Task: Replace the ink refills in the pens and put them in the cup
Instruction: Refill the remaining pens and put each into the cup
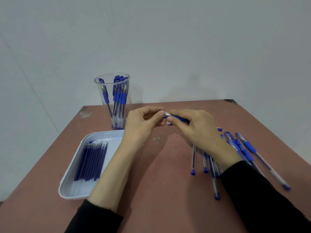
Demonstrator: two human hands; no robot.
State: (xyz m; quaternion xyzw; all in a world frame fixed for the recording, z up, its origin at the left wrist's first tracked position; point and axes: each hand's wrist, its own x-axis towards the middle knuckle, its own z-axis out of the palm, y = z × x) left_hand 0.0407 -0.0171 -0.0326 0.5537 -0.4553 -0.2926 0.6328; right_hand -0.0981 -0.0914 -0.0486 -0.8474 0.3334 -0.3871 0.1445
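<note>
— Above mid-table: left hand (143, 122) and right hand (196, 126) pinching one blue pen (175, 117), thumb tips at its silver metal cone?

— Yes, both closed on it; barrel hidden under right fingers.

— Beyond?

— Left, white plastic tray (67, 187) with slim dark-blue refills (91, 163) laid parallel. Behind, clear round cup (112, 98) packed with upright pens. Right, loose pens (239, 153) fanned on scuffed reddish table (159, 182).
</note>
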